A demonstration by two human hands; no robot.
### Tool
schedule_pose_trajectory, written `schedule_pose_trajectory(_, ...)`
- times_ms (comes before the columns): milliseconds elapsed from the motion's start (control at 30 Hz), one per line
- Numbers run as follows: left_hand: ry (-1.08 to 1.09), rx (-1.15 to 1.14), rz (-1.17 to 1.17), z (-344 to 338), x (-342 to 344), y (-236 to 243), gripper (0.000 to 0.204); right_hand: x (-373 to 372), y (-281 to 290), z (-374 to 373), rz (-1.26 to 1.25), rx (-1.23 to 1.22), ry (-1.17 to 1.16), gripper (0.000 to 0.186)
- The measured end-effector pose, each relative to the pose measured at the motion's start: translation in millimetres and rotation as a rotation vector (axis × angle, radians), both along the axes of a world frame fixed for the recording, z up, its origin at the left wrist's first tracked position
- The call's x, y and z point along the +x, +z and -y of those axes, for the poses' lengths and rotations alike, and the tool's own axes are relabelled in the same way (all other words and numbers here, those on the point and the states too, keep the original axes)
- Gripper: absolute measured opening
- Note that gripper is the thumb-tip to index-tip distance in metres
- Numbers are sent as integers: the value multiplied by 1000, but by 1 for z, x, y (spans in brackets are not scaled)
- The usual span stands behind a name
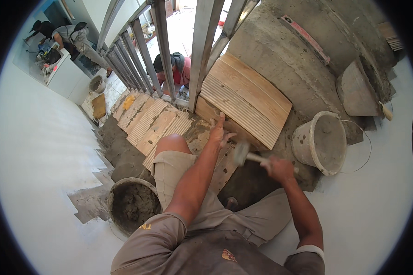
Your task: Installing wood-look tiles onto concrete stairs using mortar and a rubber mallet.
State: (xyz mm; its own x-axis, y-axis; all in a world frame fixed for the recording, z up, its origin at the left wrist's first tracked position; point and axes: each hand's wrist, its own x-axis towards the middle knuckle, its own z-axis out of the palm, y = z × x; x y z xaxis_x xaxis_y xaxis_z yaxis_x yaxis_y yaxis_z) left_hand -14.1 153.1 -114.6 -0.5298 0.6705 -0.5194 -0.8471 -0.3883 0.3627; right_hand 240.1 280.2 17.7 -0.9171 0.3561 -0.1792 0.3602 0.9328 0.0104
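Head view: my right hand [280, 169] has its grip closed round a mallet [257, 158], its head blurred just beside the upright riser tile [241, 133] below the ribbed tread tile [243, 103]. My left hand [219, 133] holds nothing, fingers spread at the riser. A stray blow could bruise them; a hard one might crack the tile; a wide backswing could clip the right bucket [304, 143].

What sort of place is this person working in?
Probably an indoor staircase being built or renovated: wood-look tiles cover only part of it, a metal railing runs alongside, and a bucket of grey, mortar-like mix stands at the right.
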Motion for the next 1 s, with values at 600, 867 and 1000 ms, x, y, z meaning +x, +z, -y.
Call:
schedule_pose_trajectory(600,-7,-32,-59,-2,1,-6,132,37,0,59,-36,-179,267,51)
schedule_pose_trajectory(867,-45,8,-60,-2,-8,-6,119,18,2,14,-14,-14,105,52)
schedule_pose_trajectory(1000,-44,-85,-87,-7,6,4,121,27,6,43,35,-134,415,53)
